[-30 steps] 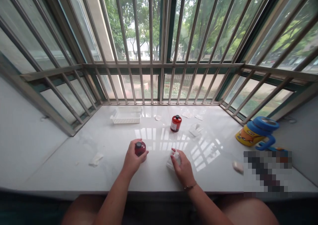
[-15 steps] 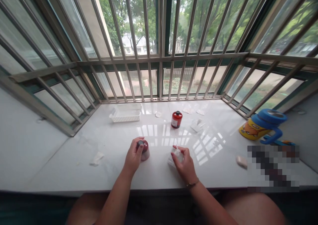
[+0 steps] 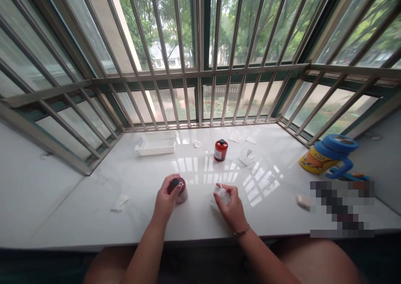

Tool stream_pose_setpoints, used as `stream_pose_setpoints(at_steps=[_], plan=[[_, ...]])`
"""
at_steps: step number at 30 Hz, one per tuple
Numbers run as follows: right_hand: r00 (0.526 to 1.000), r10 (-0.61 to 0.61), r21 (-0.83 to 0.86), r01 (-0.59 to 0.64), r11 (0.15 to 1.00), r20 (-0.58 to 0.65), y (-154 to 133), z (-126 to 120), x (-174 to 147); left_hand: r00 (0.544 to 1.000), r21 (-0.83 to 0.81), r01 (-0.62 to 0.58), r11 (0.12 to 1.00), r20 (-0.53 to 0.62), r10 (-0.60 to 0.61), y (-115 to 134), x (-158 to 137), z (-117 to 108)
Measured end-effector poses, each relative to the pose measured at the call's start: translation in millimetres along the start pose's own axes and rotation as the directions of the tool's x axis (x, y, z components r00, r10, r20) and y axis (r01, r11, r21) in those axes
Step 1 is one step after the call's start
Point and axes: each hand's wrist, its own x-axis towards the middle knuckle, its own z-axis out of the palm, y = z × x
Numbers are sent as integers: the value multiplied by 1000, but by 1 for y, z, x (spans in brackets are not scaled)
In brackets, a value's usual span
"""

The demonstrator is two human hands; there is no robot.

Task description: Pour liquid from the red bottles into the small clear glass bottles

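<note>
Left of lower centre, your left hand (image 3: 165,198) curled its fingers around a dark-red, round-shouldered bottle with a black cap (image 3: 182,195), thumb beside the cap. Right of lower centre, your right hand (image 3: 233,206) pinched a clear, white-topped container (image 3: 215,202). Centrally, a bright-red, black-capped bottle (image 3: 221,151) stood upright on the glossy white surface (image 3: 194,221).

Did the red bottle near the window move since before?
No, the red bottle stays in the same spot before the window bars; only the view shifted.
</note>
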Motion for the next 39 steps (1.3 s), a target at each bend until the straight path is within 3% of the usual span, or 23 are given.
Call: stream_pose_setpoints(at_steps=[4, 11, 14, 16, 20, 24, 26, 29, 33, 39], plan=[[1000, 3, -23, -3, 1000, 17, -1, -2, 2, 999, -69, -31, 997, -42, 28, -3, 1, 2], [994, -91, -93, 96, 991, 55, -4, -5, 5, 1000, 1, 31, 1000, 2, -31, 2, 0, -2], [999, -36, -71, 37, 997, 24, -3, -4, 4, 999, -19, 39, 999, 8, -39, 6, -1, -2], [1000, -21, -69, 22, 997, 23, -3, -4, 4, 999, -78, 45, 996, -13, -46, 7, 0, 1], [993, -105, -70, 108, 992, 45, -3, -4, 4, 995, -238, 47, 970, -74, -66, 4, 1, 6], [999, -29, -51, 30, 998, 22, -4, -4, 4, 996, -142, 72, 987, -40, -78, 1, 0, 3], [998, -51, -58, 53, 997, 44, -3, -5, 5, 997, -99, 76, 992, -19, -78, 0, 0, 2], [994, -98, -49, 100, 994, 51, -3, -4, 5, 997, -164, 51, 985, -47, -59, 0, 0, 3], [999, -32, -29, 33, 999, 30, -3, -5, 5, 996, -195, 43, 980, -68, -57, 0, 0, 6], [992, -118, -47, 120, 992, 54, -4, -4, 5, 996, -141, 53, 989, -68, -63, 3, 0, 4]])
